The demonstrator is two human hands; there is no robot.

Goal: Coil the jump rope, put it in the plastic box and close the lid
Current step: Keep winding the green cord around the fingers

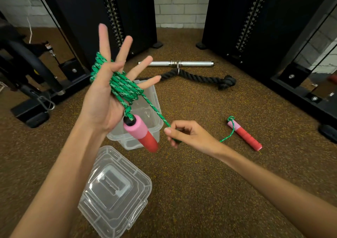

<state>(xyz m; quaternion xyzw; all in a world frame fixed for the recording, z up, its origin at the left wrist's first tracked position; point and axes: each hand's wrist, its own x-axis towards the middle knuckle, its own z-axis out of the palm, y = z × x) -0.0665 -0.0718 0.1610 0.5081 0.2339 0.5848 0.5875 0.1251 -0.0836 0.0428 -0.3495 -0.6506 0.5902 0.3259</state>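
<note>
Right grip [179,133] pinches green rope [120,86] above speckled brown gym floor [200,173].

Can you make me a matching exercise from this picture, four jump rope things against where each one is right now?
Things:
1. green rope
2. hanging handle
3. second handle
4. clear lid

Places:
A. flat on the floor, nearest the camera
B. on the floor to the right
C. wound around the left hand
D. dangling in front of the open box

Pairs: 1-C, 2-D, 3-B, 4-A
</note>
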